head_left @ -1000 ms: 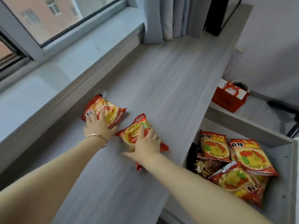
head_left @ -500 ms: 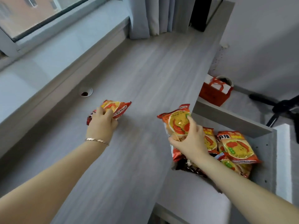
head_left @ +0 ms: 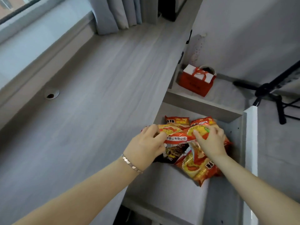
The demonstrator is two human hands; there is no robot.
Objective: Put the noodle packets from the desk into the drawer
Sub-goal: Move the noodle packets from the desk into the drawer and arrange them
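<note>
Both hands are over the open grey drawer at the desk's right edge. My left hand, with a bracelet on the wrist, grips a red-and-yellow noodle packet by its left end. My right hand holds a second red-and-yellow packet just to the right, overlapping the first. Beneath them in the drawer lie several more packets: a red one at the front, a dark one, and one at the back. No packet shows on the grey desk.
A cable hole sits in the desk near the window sill. Curtains hang at the far end. A red gift bag stands on the floor beyond the drawer, and a black tripod stands to the right.
Both hands lifted a packet each off the desk and carried them right, over the drawer. The view has swung right and down with them.
</note>
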